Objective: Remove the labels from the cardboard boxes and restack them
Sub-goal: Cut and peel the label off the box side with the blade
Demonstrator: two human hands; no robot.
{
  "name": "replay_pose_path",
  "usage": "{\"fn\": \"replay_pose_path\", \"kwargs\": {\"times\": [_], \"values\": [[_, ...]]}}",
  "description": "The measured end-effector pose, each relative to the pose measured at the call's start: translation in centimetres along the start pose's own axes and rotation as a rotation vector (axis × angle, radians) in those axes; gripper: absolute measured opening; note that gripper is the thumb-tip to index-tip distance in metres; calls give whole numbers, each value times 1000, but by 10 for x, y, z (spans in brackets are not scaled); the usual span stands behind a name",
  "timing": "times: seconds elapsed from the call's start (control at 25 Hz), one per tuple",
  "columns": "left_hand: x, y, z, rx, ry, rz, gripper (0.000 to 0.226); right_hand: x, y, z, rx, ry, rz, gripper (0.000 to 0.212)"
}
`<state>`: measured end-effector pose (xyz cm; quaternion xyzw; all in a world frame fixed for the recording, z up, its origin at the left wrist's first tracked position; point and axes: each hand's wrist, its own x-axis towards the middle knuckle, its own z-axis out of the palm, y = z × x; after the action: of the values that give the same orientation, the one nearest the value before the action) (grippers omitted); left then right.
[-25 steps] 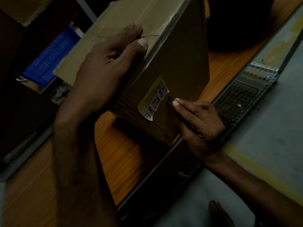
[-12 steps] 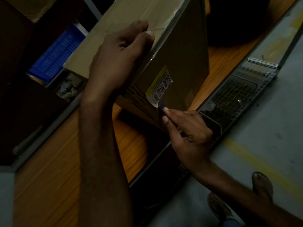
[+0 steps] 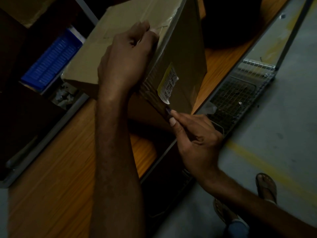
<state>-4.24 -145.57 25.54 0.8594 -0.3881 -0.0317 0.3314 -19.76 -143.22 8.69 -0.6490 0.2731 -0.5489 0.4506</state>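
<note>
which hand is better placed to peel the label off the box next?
Likely right. The right hand pinches a small tool just below the lower corner of the label; the left hand grips the top edge of the cardboard box, steadying it.

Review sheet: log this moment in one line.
left hand grips cardboard box top edge | right hand pinches blue tool at label lower corner | label not yet off

Dimly lit scene: we see an orange wood-grain desk (image 3: 56, 169) with a metal edge, a wire-mesh basket (image 3: 240, 90) beside it, a grey floor (image 3: 283, 126) with a yellow painted line (image 3: 253, 160), and a blue ribbed crate (image 3: 51, 60) at left.
</note>
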Motion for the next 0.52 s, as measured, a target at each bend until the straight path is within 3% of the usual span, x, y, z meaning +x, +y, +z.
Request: {"fn": "replay_pose_path", "kwargs": {"times": [0.52], "values": [[-3,6,2,-20,9,-42,62,7,-32,9,92,75,153,18]]}}
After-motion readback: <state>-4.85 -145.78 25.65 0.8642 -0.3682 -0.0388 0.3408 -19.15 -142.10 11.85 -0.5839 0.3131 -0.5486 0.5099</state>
